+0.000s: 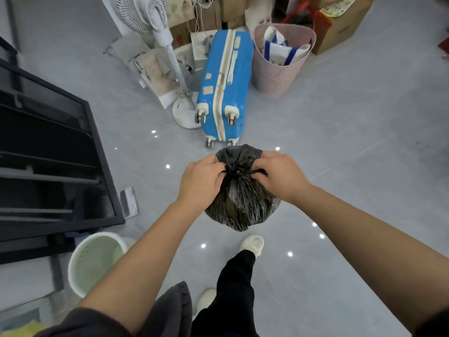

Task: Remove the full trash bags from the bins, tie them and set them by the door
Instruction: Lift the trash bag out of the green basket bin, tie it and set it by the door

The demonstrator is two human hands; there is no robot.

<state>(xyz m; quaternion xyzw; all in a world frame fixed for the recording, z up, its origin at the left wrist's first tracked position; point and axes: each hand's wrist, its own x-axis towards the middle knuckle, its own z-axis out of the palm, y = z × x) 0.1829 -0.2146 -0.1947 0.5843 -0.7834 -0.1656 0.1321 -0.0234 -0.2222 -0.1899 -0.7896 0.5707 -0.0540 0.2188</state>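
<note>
I pinch the black trash bag [240, 203] at its gathered neck. My left hand [201, 181] grips plastic at 9 o'clock of the knot [237, 170], and my right hand [279, 173] grips at 3 o'clock, fingers curled. The full bag sits mid-view, with the blue suitcase [224, 86] beyond it at 12 o'clock and the pale bin [94, 261] at 8 o'clock. Pulling too hard could tear the thin film. A slack knot could slip open while I carry it.
</note>
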